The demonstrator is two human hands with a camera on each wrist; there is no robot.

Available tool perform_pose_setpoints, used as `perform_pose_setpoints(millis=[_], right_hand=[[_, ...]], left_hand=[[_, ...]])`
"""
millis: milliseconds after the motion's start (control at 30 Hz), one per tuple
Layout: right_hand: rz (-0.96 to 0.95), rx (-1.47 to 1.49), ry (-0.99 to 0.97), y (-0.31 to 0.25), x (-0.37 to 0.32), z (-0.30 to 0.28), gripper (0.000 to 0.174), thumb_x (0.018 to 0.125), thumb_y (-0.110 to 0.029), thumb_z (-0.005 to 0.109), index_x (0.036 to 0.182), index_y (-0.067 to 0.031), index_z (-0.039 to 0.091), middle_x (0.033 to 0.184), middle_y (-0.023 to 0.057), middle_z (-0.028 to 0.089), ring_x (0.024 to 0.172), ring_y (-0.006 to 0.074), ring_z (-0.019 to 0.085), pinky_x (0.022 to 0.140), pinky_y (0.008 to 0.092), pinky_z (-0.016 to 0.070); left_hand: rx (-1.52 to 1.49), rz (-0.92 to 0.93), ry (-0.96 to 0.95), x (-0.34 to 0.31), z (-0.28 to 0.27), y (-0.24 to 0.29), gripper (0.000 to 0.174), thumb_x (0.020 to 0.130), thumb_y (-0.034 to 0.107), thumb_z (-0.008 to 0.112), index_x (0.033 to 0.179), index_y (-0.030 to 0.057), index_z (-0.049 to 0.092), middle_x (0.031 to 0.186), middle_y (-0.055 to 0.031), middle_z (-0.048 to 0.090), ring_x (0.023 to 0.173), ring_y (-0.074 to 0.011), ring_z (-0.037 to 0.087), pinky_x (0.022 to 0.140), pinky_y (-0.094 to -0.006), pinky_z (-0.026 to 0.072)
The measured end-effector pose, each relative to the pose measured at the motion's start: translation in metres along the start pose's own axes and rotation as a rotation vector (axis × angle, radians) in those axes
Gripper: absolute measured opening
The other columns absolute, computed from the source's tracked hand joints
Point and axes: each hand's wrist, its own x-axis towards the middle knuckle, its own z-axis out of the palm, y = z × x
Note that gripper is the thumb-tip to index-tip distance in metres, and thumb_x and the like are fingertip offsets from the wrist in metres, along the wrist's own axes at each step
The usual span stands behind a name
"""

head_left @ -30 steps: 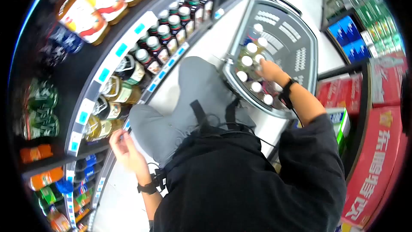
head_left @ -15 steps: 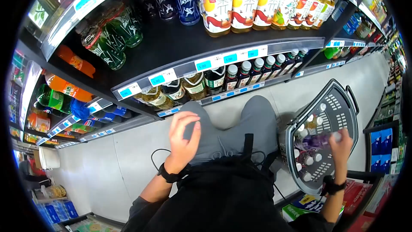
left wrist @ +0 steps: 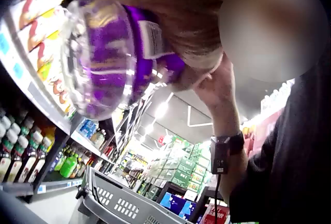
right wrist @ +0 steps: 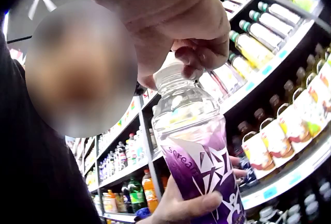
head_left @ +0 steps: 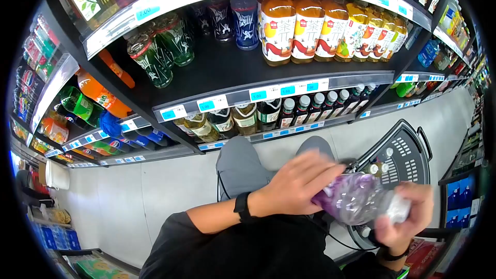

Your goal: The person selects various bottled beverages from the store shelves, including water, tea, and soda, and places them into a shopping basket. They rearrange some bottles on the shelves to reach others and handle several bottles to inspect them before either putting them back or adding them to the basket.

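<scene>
A clear bottle with a purple label (head_left: 347,196) lies tilted across both hands above the lap in the head view. My left hand (head_left: 297,183) grips its labelled lower part. At the other end my right hand (head_left: 408,214) pinches the white cap (head_left: 398,207). In the right wrist view the purple label (right wrist: 207,172) faces the camera, the right fingers (right wrist: 194,58) are curled at the bottle's neck and cap, and the left thumb (right wrist: 204,203) lies across the label. The left wrist view shows the bottle's base (left wrist: 98,58) close up.
A grey basket (head_left: 408,160) holding several white-capped bottles stands on the floor at the right. Shelves of bottled drinks (head_left: 310,31) curve across the front, with small dark bottles (head_left: 315,108) on the lowest level. A white bucket (head_left: 57,174) stands at the far left.
The right hand has lifted the purple-labelled bottle out of the basket and brought it left, over the lap. The left hand has moved right and taken hold of its lower part.
</scene>
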Motion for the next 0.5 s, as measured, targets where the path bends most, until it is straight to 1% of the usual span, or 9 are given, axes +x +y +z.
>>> perform_pose_setpoints(millis=[33,100,133,167,233,300,367,433,500], right_hand=[[-0.115,0.045,-0.077,0.0,0.006,0.005,0.053,0.064,-0.032,0.081,0.095,0.0031,0.057,0.082,0.0136,0.061,0.066,0.0235,0.057,0.062,0.0331,0.0475],[-0.194,-0.029,-0.056,0.0,0.006,0.013,0.053,0.065,-0.024,0.081,0.103,0.0039,0.057,0.083,0.0136,0.064,0.065,0.0238,0.059,0.062,0.0341,0.0484],[-0.092,0.186,-0.048,0.005,0.002,0.017,0.052,0.069,-0.021,0.077,0.11,0.005,0.056,0.08,0.0131,0.063,0.063,0.0216,0.058,0.062,0.034,0.0476],[-0.13,0.099,-0.045,0.008,0.001,0.012,0.05,0.074,-0.017,0.072,0.114,0.0058,0.054,0.079,0.0128,0.063,0.064,0.0199,0.058,0.063,0.0324,0.0466],[-0.031,0.025,0.018,0.016,-0.016,0.005,0.048,0.076,-0.016,0.069,0.116,0.006,0.054,0.077,0.0106,0.061,0.064,0.0183,0.057,0.064,0.0298,0.0451],[0.048,0.071,0.06,0.023,-0.034,0.002,0.043,0.077,-0.01,0.065,0.115,0.0058,0.054,0.074,0.0075,0.059,0.063,0.0167,0.055,0.065,0.0291,0.044],[0.235,-0.021,0.025,0.032,-0.051,-0.002,0.038,0.079,-0.006,0.062,0.114,0.0056,0.054,0.072,0.0067,0.057,0.061,0.0153,0.052,0.063,0.0283,0.0427],[0.279,-0.025,0.053,0.037,-0.061,0.0,0.032,0.081,-0.002,0.06,0.112,0.0048,0.056,0.07,0.0059,0.056,0.06,0.0144,0.051,0.061,0.0278,0.0414],[0.369,-0.104,0.061,0.049,-0.078,-0.001,0.027,0.083,-0.003,0.061,0.109,0.0034,0.057,0.067,0.0051,0.055,0.059,0.0136,0.051,0.059,0.028,0.0407]], left_hand=[[-0.03,-0.018,0.04,-0.013,0.005,-0.009,0.062,0.064,0.015,0.082,0.12,0.0033,0.058,0.111,-0.0156,0.06,0.103,-0.0339,0.06,0.09,-0.0433,0.0494],[-0.056,-0.037,0.069,-0.02,-0.004,-0.019,0.064,0.062,0.013,0.08,0.121,0.0035,0.057,0.105,-0.0149,0.062,0.097,-0.0344,0.062,0.086,-0.0421,0.0514],[0.004,-0.138,0.119,-0.015,-0.017,-0.028,0.062,0.063,0.011,0.08,0.119,0.0024,0.056,0.1,-0.0136,0.064,0.091,-0.0309,0.065,0.082,-0.0393,0.0528],[0.063,-0.238,0.173,-0.009,-0.03,-0.037,0.06,0.064,0.008,0.08,0.118,0.0013,0.056,0.094,-0.0123,0.066,0.085,-0.0273,0.067,0.078,-0.0364,0.0542],[-0.022,-0.448,0.402,0.007,-0.057,-0.056,0.057,0.067,0.007,0.08,0.117,0.0004,0.054,0.097,-0.0115,0.067,0.087,-0.0209,0.066,0.076,-0.034,0.0536],[-0.18,-0.607,0.501,0.022,-0.092,-0.088,0.06,0.067,0.008,0.082,0.119,0.0,0.053,0.1,-0.0099,0.067,0.085,-0.0167,0.064,0.074,-0.0315,0.0529],[-0.123,-0.641,0.555,0.029,-0.12,-0.122,0.062,0.063,0.009,0.086,0.116,-0.0004,0.055,0.102,-0.0107,0.065,0.087,-0.0211,0.063,0.079,-0.0344,0.0519],[0.236,-0.476,0.474,0.024,-0.139,-0.165,0.06,0.059,0.011,0.087,0.111,-0.0013,0.059,0.102,-0.0133,0.063,0.093,-0.0277,0.061,0.087,-0.0377,0.0494],[0.436,-0.431,0.398,0.028,-0.152,-0.184,0.058,0.057,0.012,0.088,0.107,-0.0013,0.061,0.1,-0.0159,0.061,0.098,-0.0341,0.057,0.089,-0.0406,0.0472]])
